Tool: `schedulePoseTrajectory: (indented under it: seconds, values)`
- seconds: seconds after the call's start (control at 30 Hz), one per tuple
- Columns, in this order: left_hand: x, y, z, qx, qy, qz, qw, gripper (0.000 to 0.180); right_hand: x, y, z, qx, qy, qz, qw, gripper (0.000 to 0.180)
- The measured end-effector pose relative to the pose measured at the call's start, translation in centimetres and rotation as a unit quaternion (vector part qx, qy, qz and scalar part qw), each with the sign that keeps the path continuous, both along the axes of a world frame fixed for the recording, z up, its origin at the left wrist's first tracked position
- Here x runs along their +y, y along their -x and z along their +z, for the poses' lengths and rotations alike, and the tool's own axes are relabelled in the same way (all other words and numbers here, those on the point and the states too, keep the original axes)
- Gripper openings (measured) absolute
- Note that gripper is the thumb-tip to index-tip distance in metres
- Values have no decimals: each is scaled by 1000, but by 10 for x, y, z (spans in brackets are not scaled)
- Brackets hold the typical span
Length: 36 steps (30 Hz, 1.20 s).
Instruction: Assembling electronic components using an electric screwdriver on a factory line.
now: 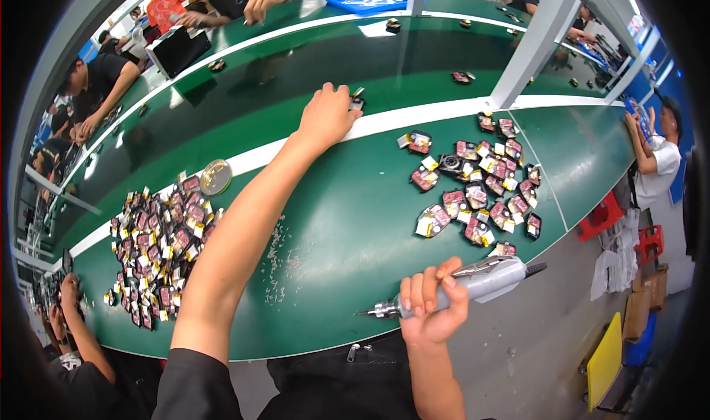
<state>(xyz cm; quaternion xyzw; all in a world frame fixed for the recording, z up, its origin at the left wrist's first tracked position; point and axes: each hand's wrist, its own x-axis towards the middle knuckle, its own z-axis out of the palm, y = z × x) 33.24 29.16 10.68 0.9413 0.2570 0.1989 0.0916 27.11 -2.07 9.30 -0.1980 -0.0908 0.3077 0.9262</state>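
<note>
Left hand [325, 115] is stretched far out to twelve o'clock, fingers curled down over a small dark module with a yellow tab [357, 102] sitting right at the white stripe [414, 116] of the green workbench [347, 220]; whether it is truly pinched or only touched I cannot tell. Right hand [433, 301] sits close in at five o'clock, clenched firmly around a grey pen-shaped electric screwdriver [473, 283], metal bit pointing toward nine o'clock, cable end toward three.

At two o'clock lies a loose scatter of small black-and-pink modules with yellow tabs [481, 187], each lying apart or just beside its neighbours. At nine o'clock, a much denser heap of the same kind of modules [159, 250], with a round metal tin lid [216, 176] at its upper edge. Pale specks dust the bench between the arms.

Judging by the two piles, plenty has been handled, and the right-hand scatter looks like what remains. Other people work along the far belt at eleven and three o'clock.
</note>
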Motion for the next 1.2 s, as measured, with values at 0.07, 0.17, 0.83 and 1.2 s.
schedulePoseTrajectory:
  seconds: [0.07, 0.17, 0.83, 1.2]
  values:
    - [4, -15, -1, 14, 3, 3, 1000, 40, 1, -2, -1, 15, -1, 22, 1000, 8]
    - [6, -20, 0, 54, 9, 26, 998, 36, -1, -4, -1, 21, -4, 24, 999, 7]
    - [-172, 122, 16, -9, 109, -313, 944, 22, -36, 44, 0, -16, 49, 115, 992, 9]
    - [-214, 158, -1, -56, -87, -377, 920, 32, -47, 57, -19, -8, 111, 73, 991, 9]
